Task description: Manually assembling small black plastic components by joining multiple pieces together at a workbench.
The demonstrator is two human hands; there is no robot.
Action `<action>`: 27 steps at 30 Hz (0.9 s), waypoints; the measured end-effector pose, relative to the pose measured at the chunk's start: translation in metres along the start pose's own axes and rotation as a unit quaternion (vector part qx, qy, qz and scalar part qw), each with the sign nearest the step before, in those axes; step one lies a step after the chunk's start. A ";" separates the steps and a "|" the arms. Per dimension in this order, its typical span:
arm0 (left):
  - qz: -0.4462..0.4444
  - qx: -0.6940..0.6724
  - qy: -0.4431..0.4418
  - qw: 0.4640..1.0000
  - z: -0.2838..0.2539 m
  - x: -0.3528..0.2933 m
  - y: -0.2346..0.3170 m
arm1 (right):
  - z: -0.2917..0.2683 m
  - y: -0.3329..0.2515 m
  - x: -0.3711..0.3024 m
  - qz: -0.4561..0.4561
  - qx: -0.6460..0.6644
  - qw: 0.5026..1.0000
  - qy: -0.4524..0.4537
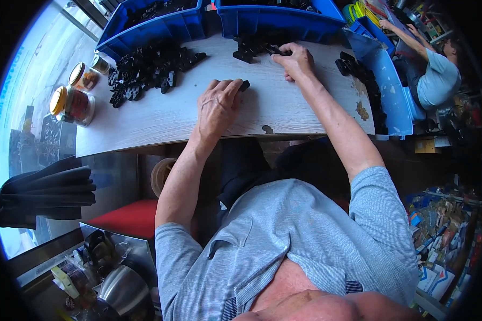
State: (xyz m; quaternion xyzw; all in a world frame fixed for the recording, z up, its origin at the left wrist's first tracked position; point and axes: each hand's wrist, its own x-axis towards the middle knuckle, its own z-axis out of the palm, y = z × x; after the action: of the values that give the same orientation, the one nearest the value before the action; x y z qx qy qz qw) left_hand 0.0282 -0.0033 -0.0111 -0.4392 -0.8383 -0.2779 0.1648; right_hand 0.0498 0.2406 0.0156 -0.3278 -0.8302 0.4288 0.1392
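Note:
My left hand (218, 107) rests over the middle of the white wood-grain table (166, 115), its fingers curled round a small black plastic part (244, 85) whose end sticks out by the fingertips. Farther off and to the right, my right hand (295, 61) pinches a black plastic piece (281, 53) at the edge of a small pile of like parts (249, 47). A larger heap of black plastic parts (147, 69) lies left of my left hand. Most of what each hand holds is hidden by the fingers.
Two blue bins (160, 27) (276, 22) of black parts stand along the far edge. A light blue bin (393, 91) adjoins the table's right edge, beside more black parts (351, 65). Yellow-lidded jars (72, 104) stand at left. Another person (436, 80) sits at far right.

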 end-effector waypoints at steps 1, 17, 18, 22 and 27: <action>-0.002 -0.007 -0.002 1.000 -0.001 0.000 0.002 | 0.003 0.002 0.001 -0.009 -0.008 1.000 0.017; 0.012 -0.096 0.076 0.992 0.014 0.028 0.020 | -0.033 0.011 -0.049 0.020 -0.003 0.986 -0.167; 0.043 -0.108 0.077 0.990 0.021 0.033 0.021 | -0.032 0.012 -0.050 0.013 0.004 0.983 -0.181; 0.092 -0.098 -0.001 0.991 0.031 0.045 0.021 | -0.031 0.014 -0.053 -0.003 0.016 0.983 -0.183; 0.108 -0.112 -0.008 0.988 0.038 0.050 0.018 | -0.033 0.014 -0.054 -0.014 0.015 0.984 -0.177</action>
State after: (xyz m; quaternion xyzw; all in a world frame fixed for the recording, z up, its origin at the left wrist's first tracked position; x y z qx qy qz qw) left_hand 0.0141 0.0604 -0.0097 -0.5454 -0.7505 -0.3473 0.1366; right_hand 0.1125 0.2309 0.0269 -0.2332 -0.8395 0.4908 0.0012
